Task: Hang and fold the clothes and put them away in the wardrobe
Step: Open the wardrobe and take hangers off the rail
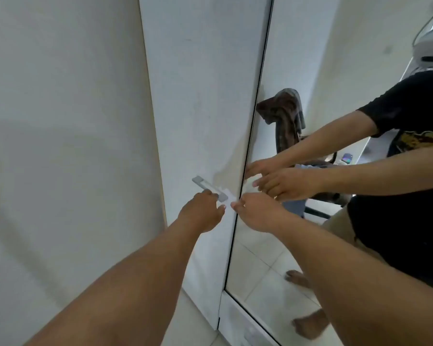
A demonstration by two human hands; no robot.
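I face the wardrobe, which has a white door [203, 83] on the left and a mirror door [280, 58] on the right, both closed. A grey bar handle [205, 185] sits on the white door near the seam. My left hand [201, 212] curls around the handle's lower end. My right hand [258, 213] pinches the left edge of the mirror door, beside a small white handle piece [231, 199]. Brown and grey clothes [284, 113] show only as a reflection in the mirror, draped over a chair behind me.
A plain white wall [60, 121] runs along the left of the wardrobe. The mirror reflects me in a black shirt with bare feet on pale floor tiles [258, 273]. A drawer front [243, 320] lies under the mirror door.
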